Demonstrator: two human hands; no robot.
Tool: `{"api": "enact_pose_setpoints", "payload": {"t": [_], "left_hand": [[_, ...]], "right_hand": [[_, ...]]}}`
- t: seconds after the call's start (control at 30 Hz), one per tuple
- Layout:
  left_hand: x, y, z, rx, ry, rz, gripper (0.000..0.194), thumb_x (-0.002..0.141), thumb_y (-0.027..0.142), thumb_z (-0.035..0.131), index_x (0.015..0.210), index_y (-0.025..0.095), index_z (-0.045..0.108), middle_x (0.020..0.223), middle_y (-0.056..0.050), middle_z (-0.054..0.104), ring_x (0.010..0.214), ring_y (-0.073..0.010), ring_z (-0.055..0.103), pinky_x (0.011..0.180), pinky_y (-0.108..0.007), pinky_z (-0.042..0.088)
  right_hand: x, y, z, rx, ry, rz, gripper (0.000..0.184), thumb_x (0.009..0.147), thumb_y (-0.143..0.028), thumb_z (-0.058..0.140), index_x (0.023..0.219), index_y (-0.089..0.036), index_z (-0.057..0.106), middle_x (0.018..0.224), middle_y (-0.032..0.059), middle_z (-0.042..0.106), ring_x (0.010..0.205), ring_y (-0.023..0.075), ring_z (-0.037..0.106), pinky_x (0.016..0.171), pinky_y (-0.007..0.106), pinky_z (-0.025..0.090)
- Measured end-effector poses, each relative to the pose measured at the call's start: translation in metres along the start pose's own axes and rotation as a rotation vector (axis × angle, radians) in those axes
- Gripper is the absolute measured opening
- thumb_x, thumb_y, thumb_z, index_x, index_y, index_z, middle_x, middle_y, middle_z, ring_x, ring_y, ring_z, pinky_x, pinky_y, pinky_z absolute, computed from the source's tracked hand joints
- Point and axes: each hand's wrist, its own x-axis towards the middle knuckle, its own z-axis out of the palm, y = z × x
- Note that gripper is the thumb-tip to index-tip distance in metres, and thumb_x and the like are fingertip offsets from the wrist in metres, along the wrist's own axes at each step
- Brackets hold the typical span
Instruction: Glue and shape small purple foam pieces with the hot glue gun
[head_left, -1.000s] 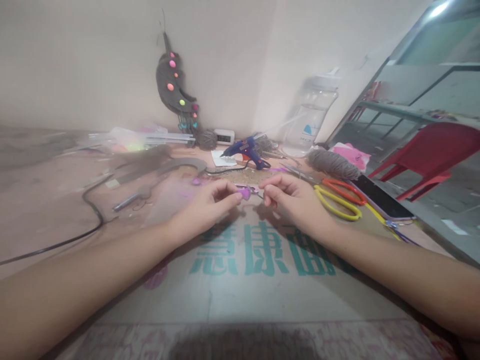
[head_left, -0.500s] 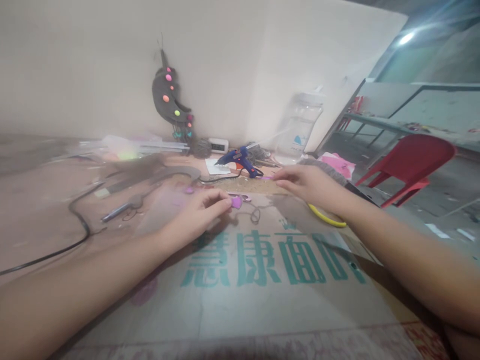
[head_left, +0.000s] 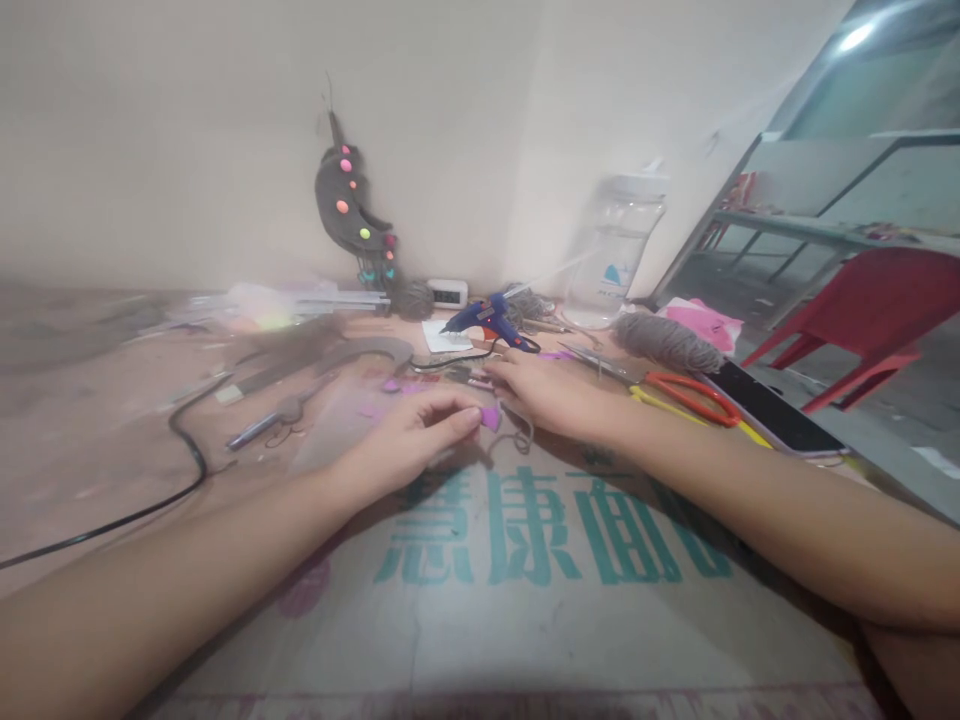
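My left hand (head_left: pixel 420 435) is closed, its thumb and forefinger pinching a small purple piece (head_left: pixel 490 416). A grey yarn strand (head_left: pixel 523 436) lies looped on the table just right of that piece. My right hand (head_left: pixel 544 392) reaches low across the table, palm down, with its fingertips beside a slim shiny tool (head_left: pixel 478 379). Whether the fingers grip this tool is hidden. Behind the hands a blue glue gun (head_left: pixel 491 320) rests with its nozzle over a white paper square (head_left: pixel 447 337). Small purple scraps (head_left: pixel 391 385) lie beyond my left hand.
Orange-handled scissors (head_left: pixel 694 398), a phone (head_left: pixel 780 408) and a grey yarn bundle (head_left: pixel 667 340) are on the right. A water bottle (head_left: pixel 615 250) stands near the wall. A black cord (head_left: pixel 180 430) and a pen-like tool (head_left: pixel 253 430) lie left. A decorated crescent (head_left: pixel 345 205) hangs behind.
My right hand has come left and nearer, from beside the glue gun to the slim tool, uncovering the scissors. My left hand still pinches the purple piece. The view has shifted slightly.
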Motion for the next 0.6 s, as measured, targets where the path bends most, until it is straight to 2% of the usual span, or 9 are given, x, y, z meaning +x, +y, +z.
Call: {"api": "enact_pose_setpoints", "payload": {"t": [0.13,0.2,0.27,0.3,0.37,0.4,0.47,0.53,0.6], "left_hand": [[0.0,0.0,0.0,-0.022,0.013,-0.039,0.031,0.087,0.045,0.058,0.077,0.016,0.061,0.068,0.0,0.061,0.055,-0.0099,0.047,0.051,-0.022,0.035],[0.0,0.0,0.001,-0.044,0.011,-0.052,0.031,0.087,0.045,0.059,0.076,0.016,0.06,0.066,0.001,0.06,0.053,-0.009,0.046,0.049,-0.021,0.033],[-0.001,0.001,0.001,-0.082,0.001,-0.064,0.031,0.086,0.045,0.06,0.076,0.016,0.059,0.064,0.001,0.057,0.05,-0.0081,0.045,0.047,-0.021,0.03],[0.0,0.001,0.001,-0.103,-0.006,-0.072,0.031,0.086,0.044,0.06,0.076,0.016,0.059,0.064,0.002,0.057,0.05,-0.0078,0.045,0.046,-0.02,0.03],[0.0,0.001,0.001,-0.14,-0.003,-0.085,0.031,0.086,0.044,0.061,0.077,0.015,0.059,0.066,0.001,0.058,0.051,-0.0077,0.048,0.046,-0.02,0.031],[0.0,0.001,0.001,-0.151,0.005,-0.088,0.03,0.085,0.044,0.063,0.077,0.015,0.059,0.067,0.001,0.058,0.053,-0.0081,0.05,0.047,-0.019,0.032],[0.0,0.003,0.001,-0.171,0.024,-0.095,0.03,0.083,0.043,0.065,0.076,0.015,0.059,0.07,0.0,0.059,0.057,-0.0095,0.054,0.05,-0.02,0.036],[0.0,0.004,0.001,-0.19,0.035,-0.109,0.029,0.082,0.043,0.066,0.076,0.015,0.06,0.072,-0.001,0.06,0.06,-0.0107,0.057,0.052,-0.02,0.039],[0.0,0.005,0.001,-0.2,0.033,-0.12,0.029,0.082,0.043,0.066,0.075,0.016,0.059,0.071,-0.001,0.06,0.062,-0.0111,0.057,0.054,-0.02,0.04]], "right_hand": [[0.001,0.022,0.0,0.028,0.176,0.189,0.018,0.086,-0.014,0.045,0.097,-0.017,0.059,0.091,0.0085,0.062,0.074,0.0194,0.055,0.071,0.032,0.042],[0.001,0.034,-0.009,0.053,0.238,0.227,0.017,0.087,-0.016,0.04,0.097,-0.018,0.053,0.08,0.0049,0.058,0.07,0.0189,0.053,0.07,0.032,0.041],[-0.003,0.04,-0.021,0.116,0.293,0.228,0.02,0.085,-0.011,0.034,0.097,-0.019,0.048,0.078,0.003,0.054,0.07,0.0173,0.051,0.071,0.031,0.042],[-0.007,0.04,-0.025,0.185,0.31,0.216,0.021,0.084,-0.009,0.033,0.095,-0.02,0.047,0.077,0.0017,0.052,0.069,0.0161,0.05,0.07,0.03,0.042],[-0.019,0.033,-0.031,0.473,0.356,0.201,0.019,0.081,-0.009,0.035,0.09,-0.021,0.045,0.072,-0.0013,0.045,0.064,0.0144,0.046,0.064,0.028,0.04],[-0.027,0.028,-0.032,0.585,0.338,0.201,0.015,0.082,-0.01,0.037,0.086,-0.022,0.045,0.07,-0.002,0.042,0.063,0.0139,0.043,0.063,0.028,0.039],[-0.042,0.017,-0.031,0.703,0.322,0.2,0.011,0.09,-0.02,0.038,0.083,-0.022,0.047,0.068,-0.0017,0.042,0.063,0.014,0.043,0.064,0.028,0.038],[-0.052,0.011,-0.031,0.778,0.324,0.223,0.02,0.094,-0.038,0.043,0.088,-0.022,0.051,0.068,-0.0017,0.042,0.061,0.0139,0.041,0.061,0.029,0.037],[-0.056,0.014,-0.031,0.84,0.402,0.278,0.03,0.092,-0.052,0.048,0.097,-0.022,0.055,0.065,-0.0035,0.037,0.055,0.0132,0.035,0.053,0.028,0.032]]}}
